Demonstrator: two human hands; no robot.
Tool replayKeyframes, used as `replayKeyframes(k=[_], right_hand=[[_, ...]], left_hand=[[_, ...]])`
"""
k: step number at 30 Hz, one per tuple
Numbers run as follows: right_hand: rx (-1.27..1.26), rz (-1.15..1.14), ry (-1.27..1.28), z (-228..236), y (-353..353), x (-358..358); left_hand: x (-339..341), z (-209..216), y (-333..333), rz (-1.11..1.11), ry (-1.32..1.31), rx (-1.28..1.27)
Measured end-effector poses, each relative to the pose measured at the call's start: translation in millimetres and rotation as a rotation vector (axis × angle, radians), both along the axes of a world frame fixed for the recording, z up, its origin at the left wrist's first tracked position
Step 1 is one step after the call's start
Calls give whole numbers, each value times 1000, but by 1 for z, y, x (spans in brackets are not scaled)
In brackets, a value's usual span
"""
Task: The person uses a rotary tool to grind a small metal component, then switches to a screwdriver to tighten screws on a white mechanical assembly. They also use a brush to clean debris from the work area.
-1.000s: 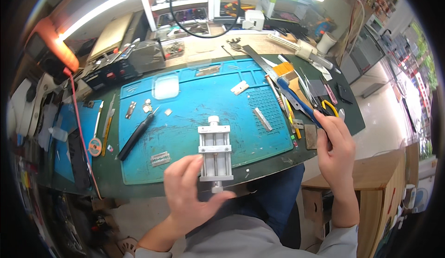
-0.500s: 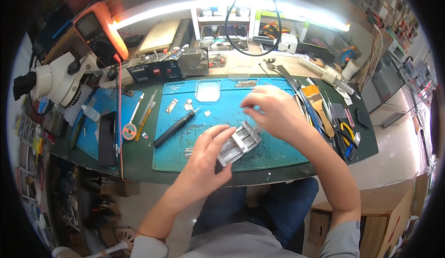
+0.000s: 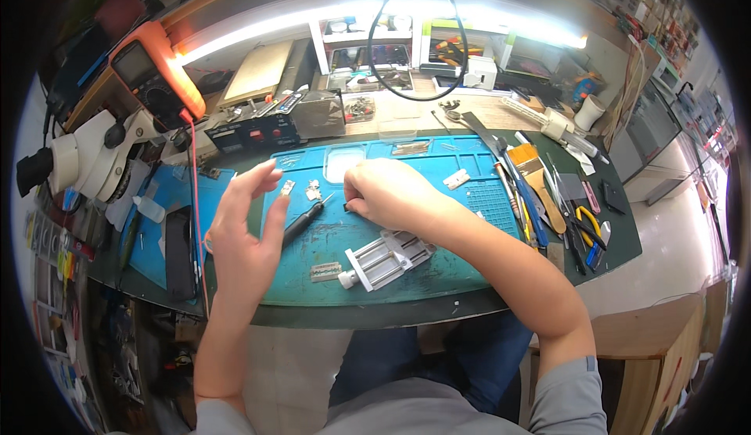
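My left hand (image 3: 244,228) is raised over the left part of the blue work mat (image 3: 461,267), fingers spread and holding nothing. Behind it lies a black pen-shaped tool (image 3: 306,220) with a pointed tip, partly covered by the hand. My right hand (image 3: 391,191) is low over the mat's middle, thumb and fingers pinched together. A small dark bit shows at its fingertips, too small to name. Below the right forearm rests a small silver vise (image 3: 389,260), its far end partly hidden. A razor blade (image 3: 325,271) lies beside the vise's knob.
An orange multimeter (image 3: 156,75) and a white microscope (image 3: 86,149) stand at left. Tweezers, a brush (image 3: 522,155) and yellow-handled pliers (image 3: 588,224) lie at right. Small metal parts (image 3: 314,190) and a clear tray (image 3: 342,165) sit toward the mat's back.
My left hand has let go of the vise and moved left and up. The right hand has moved left and down to the mat. The vise now lies turned flatter on the mat.
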State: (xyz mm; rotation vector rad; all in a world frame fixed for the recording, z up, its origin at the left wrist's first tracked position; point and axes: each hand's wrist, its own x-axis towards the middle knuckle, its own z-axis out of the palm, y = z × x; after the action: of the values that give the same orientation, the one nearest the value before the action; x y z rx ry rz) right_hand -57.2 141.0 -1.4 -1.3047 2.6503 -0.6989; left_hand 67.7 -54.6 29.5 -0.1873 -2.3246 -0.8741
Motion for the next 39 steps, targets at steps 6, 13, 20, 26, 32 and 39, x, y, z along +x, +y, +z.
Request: replayKeyframes(k=[6, 13, 20, 26, 32, 39], right_hand=[[-296, -72, -258, 31, 55, -2], [-588, -73, -392, 22, 75, 13], [-699, -138, -318, 22, 77, 20], [-616, -101, -129, 23, 81, 24], [-680, -111, -204, 16, 79, 34], [-728, -241, -374, 12, 76, 43]], left_hand=[[-44, -1, 39, -273, -141, 74], [-55, -25, 65, -481, -321, 472], [-51, -30, 62, -519, -460, 583], [-52, -31, 60, -526, -463, 606], [-47, -32, 67, -517, -363, 507], [-47, -29, 68, -469, -12, 46]])
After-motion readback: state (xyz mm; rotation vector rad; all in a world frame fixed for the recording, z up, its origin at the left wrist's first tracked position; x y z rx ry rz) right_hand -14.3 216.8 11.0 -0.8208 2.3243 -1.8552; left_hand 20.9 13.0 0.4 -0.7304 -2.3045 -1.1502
